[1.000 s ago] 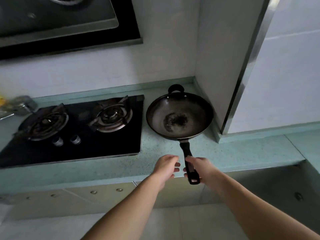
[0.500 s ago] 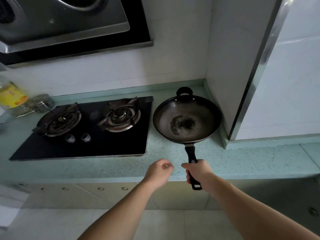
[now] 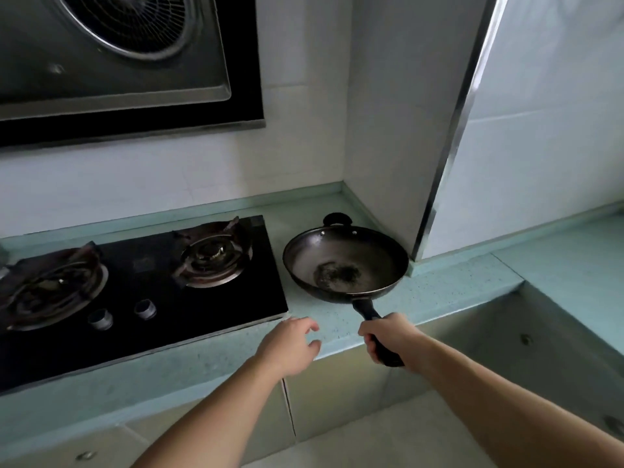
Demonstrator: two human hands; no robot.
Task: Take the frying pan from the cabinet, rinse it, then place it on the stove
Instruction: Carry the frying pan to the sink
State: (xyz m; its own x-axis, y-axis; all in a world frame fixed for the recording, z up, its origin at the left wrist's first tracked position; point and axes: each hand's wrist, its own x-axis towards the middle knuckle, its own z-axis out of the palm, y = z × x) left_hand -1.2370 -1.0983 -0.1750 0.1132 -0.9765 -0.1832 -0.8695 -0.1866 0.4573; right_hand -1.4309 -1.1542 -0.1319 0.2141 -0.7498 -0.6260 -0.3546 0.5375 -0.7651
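A dark frying pan [image 3: 344,261] with a worn patch in its bottom is over the pale green counter, right of the black two-burner stove [image 3: 141,285]. I cannot tell whether the pan rests on the counter or is slightly lifted. Its black handle points toward me. My right hand [image 3: 388,337] is shut on that handle near its end. My left hand [image 3: 290,346] hovers over the counter's front edge, left of the handle, with its fingers apart and holding nothing. The right burner [image 3: 212,256] is the nearer one to the pan.
A range hood [image 3: 114,59] hangs above the stove. A tiled column with a metal corner strip [image 3: 449,157] rises right behind the pan. The green counter [image 3: 449,292] continues right. Cabinet doors [image 3: 337,400] with small knobs are below the counter.
My right hand closed around the pan handle. My left hand drew away from the handle to the left and opened. The view tilted up and swung, showing more of the hood.
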